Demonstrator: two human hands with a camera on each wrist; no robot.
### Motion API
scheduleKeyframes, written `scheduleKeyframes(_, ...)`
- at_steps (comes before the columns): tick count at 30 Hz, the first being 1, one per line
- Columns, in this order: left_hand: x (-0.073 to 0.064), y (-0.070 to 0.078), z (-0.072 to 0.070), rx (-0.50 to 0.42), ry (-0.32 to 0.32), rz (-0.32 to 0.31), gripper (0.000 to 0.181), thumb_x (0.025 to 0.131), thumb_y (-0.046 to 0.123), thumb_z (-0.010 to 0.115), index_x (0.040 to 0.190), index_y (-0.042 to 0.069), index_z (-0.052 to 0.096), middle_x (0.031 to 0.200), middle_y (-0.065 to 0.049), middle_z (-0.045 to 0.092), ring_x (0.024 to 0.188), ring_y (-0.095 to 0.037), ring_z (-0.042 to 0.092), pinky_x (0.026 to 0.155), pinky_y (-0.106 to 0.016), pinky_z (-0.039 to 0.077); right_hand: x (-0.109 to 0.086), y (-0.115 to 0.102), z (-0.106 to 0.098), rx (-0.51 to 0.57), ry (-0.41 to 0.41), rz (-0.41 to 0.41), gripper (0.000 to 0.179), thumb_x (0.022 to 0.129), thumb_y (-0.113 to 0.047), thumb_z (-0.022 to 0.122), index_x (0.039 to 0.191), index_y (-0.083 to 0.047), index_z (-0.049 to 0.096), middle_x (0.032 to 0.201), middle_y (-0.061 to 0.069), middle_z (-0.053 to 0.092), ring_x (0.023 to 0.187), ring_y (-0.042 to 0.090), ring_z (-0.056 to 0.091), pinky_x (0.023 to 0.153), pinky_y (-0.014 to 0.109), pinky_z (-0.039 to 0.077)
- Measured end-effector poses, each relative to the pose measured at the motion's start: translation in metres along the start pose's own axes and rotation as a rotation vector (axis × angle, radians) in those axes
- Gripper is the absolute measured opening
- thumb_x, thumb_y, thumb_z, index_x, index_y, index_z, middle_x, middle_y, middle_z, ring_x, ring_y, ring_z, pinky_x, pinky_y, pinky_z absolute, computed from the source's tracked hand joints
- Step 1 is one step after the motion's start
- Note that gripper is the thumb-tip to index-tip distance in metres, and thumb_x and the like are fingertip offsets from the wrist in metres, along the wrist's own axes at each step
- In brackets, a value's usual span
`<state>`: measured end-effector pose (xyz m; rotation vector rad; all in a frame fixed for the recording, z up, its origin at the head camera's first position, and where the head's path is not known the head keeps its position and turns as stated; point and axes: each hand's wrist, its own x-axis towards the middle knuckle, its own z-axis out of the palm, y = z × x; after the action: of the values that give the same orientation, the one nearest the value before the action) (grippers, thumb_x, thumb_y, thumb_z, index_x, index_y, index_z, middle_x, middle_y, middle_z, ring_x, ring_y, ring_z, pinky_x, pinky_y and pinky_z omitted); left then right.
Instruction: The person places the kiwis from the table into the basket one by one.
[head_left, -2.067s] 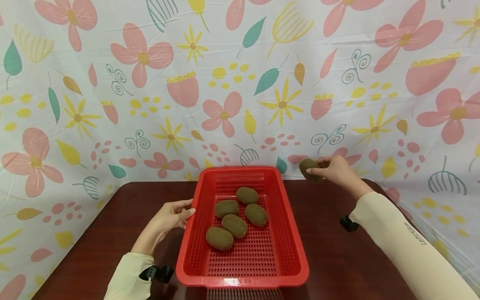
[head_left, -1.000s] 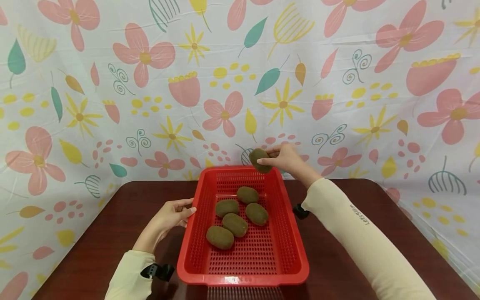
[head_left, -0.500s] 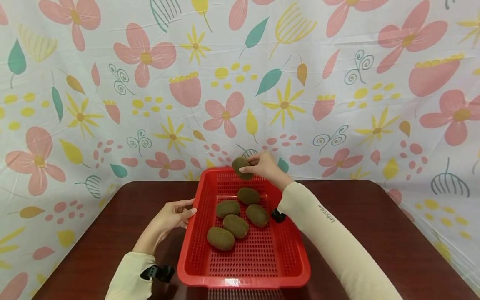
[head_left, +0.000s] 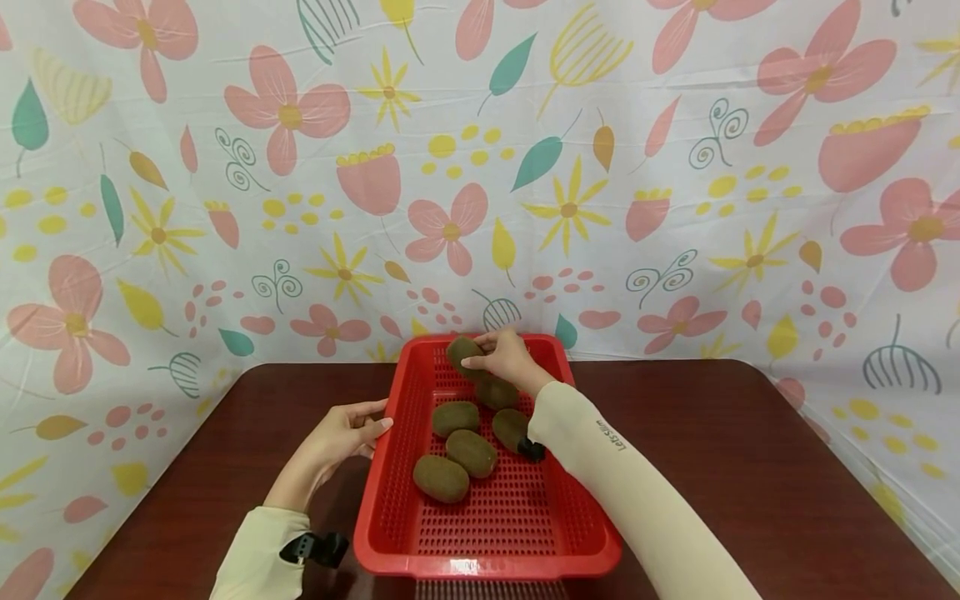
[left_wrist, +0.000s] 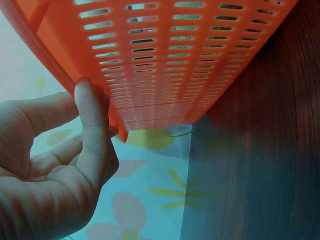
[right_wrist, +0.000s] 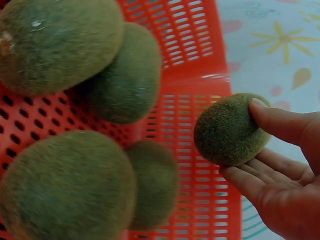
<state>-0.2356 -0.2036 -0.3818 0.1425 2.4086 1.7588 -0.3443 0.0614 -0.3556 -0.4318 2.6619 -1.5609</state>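
My right hand (head_left: 507,358) pinches a brown kiwifruit (head_left: 463,354) between thumb and fingers, above the far end of a red plastic basket (head_left: 487,564). In the right wrist view, that kiwifruit (right_wrist: 225,131) sits at the fingertips of the hand (right_wrist: 285,175), near the slotted end wall. Several more kiwis (head_left: 455,418) lie on the basket floor, one partly hidden under the right wrist's strap. At the basket's left side, my left hand (head_left: 341,433) grips the rim; the left wrist view has the hand (left_wrist: 70,155) with its thumb and fingers at the edge of the basket (left_wrist: 165,65).
Below the basket is a dark brown wooden table (head_left: 720,467), with its surface showing on both sides. A white cloth (head_left: 480,167) printed with flowers and leaves hangs behind the table's far edge. Black straps (head_left: 318,548) sit on the wrists.
From the right side of the table, my right hand has carried the kiwifruit leftward, over the basket, then lowered it inside the far end. The left hand and basket stay where they were.
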Motion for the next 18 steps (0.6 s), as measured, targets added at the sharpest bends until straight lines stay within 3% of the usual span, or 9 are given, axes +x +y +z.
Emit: scheduleKeyframes(18, 0.0, 0.0, 0.0, 0.006, -0.01, 0.009, 0.051, 0.095, 0.014, 0.062, 0.14, -0.002, 0.046, 0.083, -0.013, 0.061, 0.071, -0.023, 0.066, 0.07, -0.042, 0.057, 0.004, 0.01, 0.026, -0.112, -0.093, -0.014, 0.04, 0.083, -0.013, 0.076, 0.118, 0.003, 0.065, 0.116, 0.016, 0.066, 0.108, 0.029, 0.062, 0.088, 0.04, 0.052)
